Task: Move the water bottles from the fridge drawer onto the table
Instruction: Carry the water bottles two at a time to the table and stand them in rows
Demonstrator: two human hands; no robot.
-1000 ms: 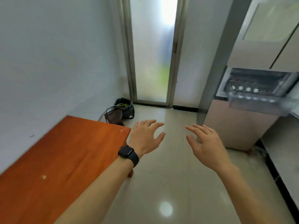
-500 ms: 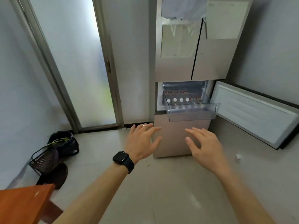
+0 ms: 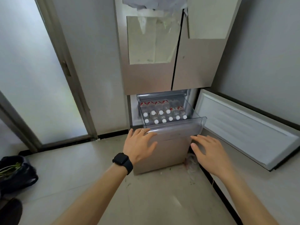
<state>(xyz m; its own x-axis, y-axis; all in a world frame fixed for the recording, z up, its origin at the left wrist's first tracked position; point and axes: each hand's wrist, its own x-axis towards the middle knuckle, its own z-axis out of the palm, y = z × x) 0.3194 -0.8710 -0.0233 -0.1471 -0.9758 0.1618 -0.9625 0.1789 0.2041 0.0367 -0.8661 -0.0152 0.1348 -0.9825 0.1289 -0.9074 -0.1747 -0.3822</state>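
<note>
A clear plastic fridge drawer (image 3: 175, 127) is pulled out of the beige fridge (image 3: 155, 78). Several water bottles (image 3: 164, 113) with white caps and red labels stand upright in it in two rows. My left hand (image 3: 138, 146), with a ring and a black watch on the wrist, hovers open just below the drawer's front left corner. My right hand (image 3: 209, 151) is open with fingers spread, below the drawer's front right corner. Neither hand holds anything. The table is out of view.
The fridge's lower door (image 3: 243, 127) stands swung open to the right. A frosted glass door (image 3: 32, 78) fills the left wall. A black bag with greens (image 3: 14, 172) lies on the tiled floor at the left. Debris lies by the fridge's foot.
The view has swung from the orange table to the fridge and come closer. Both open hands have moved forward to just below the drawer's front.
</note>
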